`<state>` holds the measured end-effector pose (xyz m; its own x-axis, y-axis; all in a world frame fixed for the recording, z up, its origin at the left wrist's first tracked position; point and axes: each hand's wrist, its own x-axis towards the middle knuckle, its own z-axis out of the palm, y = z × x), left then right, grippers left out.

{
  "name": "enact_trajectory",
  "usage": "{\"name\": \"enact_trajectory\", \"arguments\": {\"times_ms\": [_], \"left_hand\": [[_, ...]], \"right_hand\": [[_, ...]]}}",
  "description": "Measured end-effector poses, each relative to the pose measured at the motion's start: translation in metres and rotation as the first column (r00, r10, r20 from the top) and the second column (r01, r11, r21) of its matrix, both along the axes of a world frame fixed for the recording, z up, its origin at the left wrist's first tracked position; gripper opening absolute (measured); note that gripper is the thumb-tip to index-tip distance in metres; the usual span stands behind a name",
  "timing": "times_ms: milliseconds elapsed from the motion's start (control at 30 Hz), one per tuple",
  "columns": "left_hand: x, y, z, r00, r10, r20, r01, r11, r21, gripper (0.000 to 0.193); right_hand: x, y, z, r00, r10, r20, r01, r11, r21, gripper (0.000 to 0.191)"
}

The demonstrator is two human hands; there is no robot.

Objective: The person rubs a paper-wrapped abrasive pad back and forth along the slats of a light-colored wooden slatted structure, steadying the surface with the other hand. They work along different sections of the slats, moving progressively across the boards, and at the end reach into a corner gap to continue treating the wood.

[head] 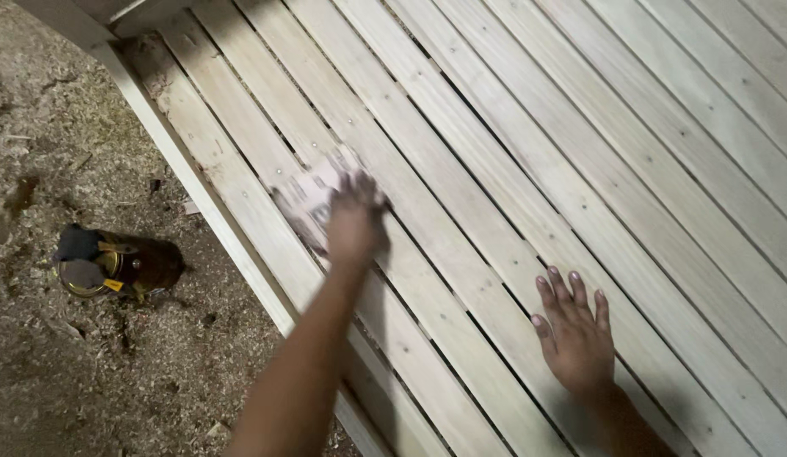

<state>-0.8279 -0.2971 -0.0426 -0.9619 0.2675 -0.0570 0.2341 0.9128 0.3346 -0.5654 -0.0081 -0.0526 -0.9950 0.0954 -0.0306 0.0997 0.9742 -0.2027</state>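
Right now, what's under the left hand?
A pale sheet, probably sandpaper, lies pressed flat under the left hand on the wooden slats. Its edges stick out up-left; the part beneath the palm is covered and blurred.

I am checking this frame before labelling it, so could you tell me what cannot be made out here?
- Head view: the sheet under the left hand is motion-blurred and partly covered by that hand; its kind is unclear.
- The tin on the ground lies in shadow; its contents do not show.
- The slatted wooden frame is cut off by the top, right and bottom edges.
- The right hand lies flat, hiding the slat beneath.
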Motion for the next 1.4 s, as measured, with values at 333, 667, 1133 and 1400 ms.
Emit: {"name": "enact_trajectory", "arguments": {"times_ms": [333, 667, 1133, 1400], "left_hand": [[0.075, 0.006, -0.005, 0.907, -0.419, 0.033, 0.415, 0.905, 0.093, 0.055], [0.075, 0.027, 0.016, 0.951, -0.241, 0.191, 0.215, 0.965, 0.148, 0.064], [0.004, 0.024, -0.019, 0.997, -0.044, 0.067, 0.026, 0.968, 0.249, 0.064], [-0.015, -0.012, -0.03, 0.876, -0.45, 0.172, 0.43, 0.892, 0.142, 0.054]], "right_hand": [[-0.059, -0.033, -0.003, 0.999, -0.048, 0.008, 0.048, 0.998, 0.046, 0.062], [-0.079, -0.047, 0.005, 0.999, -0.05, 0.013, 0.05, 0.999, -0.012, 0.062], [-0.105, -0.068, 0.015, 0.993, -0.114, -0.017, 0.114, 0.992, 0.055, 0.06], [-0.107, -0.069, 0.012, 0.991, -0.131, -0.034, 0.133, 0.99, 0.047, 0.059]]}}
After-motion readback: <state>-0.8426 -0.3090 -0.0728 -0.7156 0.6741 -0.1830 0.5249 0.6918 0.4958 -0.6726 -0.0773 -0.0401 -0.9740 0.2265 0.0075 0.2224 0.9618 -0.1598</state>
